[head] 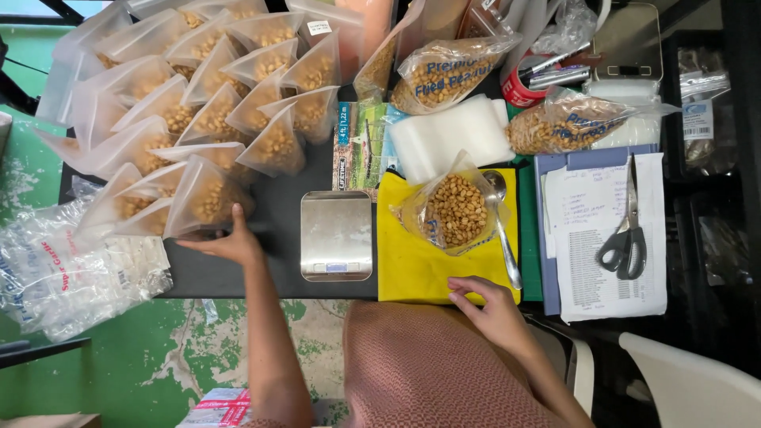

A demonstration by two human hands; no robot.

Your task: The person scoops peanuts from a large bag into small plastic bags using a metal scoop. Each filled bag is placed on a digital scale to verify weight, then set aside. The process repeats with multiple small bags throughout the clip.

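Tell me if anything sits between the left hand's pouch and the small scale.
Nothing visible does. The left hand rests against the filled pouch at the front of the pile, and only bare dark table lies between that pouch and the scale.

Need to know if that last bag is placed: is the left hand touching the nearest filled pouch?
Touching. The head view shows the left hand with fingertips pressed against the base of the nearest filled pouch.
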